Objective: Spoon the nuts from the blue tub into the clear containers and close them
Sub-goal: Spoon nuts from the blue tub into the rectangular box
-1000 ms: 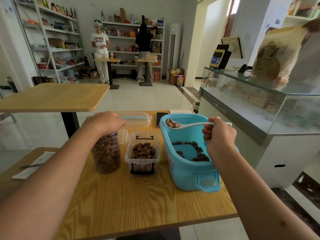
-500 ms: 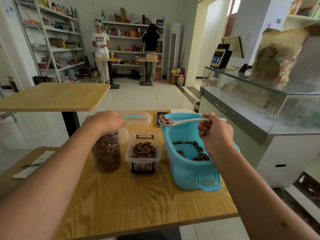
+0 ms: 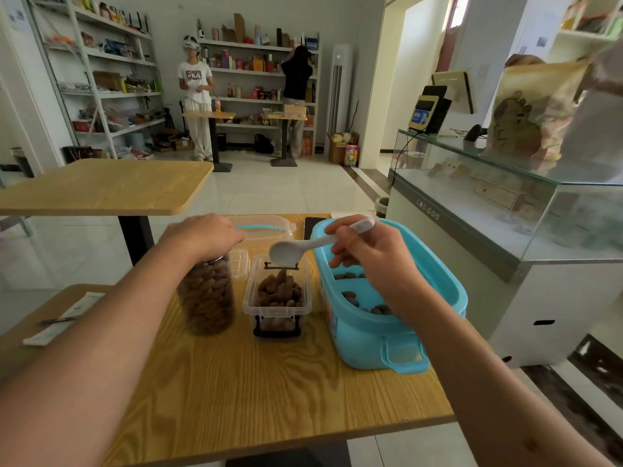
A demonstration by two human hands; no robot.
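White plastic spoon [image 3: 290, 249] pinched by R hand [image 3: 369, 254]; L hand [image 3: 202, 235] grips round clear jar [image 3: 207, 294].

floor [image 3: 269, 193] – pale glossy tiles | shelves [image 3: 111, 79] – white, stocked | glass counter [image 3: 505, 183] right

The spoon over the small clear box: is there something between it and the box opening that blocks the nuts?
Nothing visible blocks them. The right hand holds the spoon tipped directly above the open small clear box, and nuts are dropping straight in. The box's lid lies off to its left.
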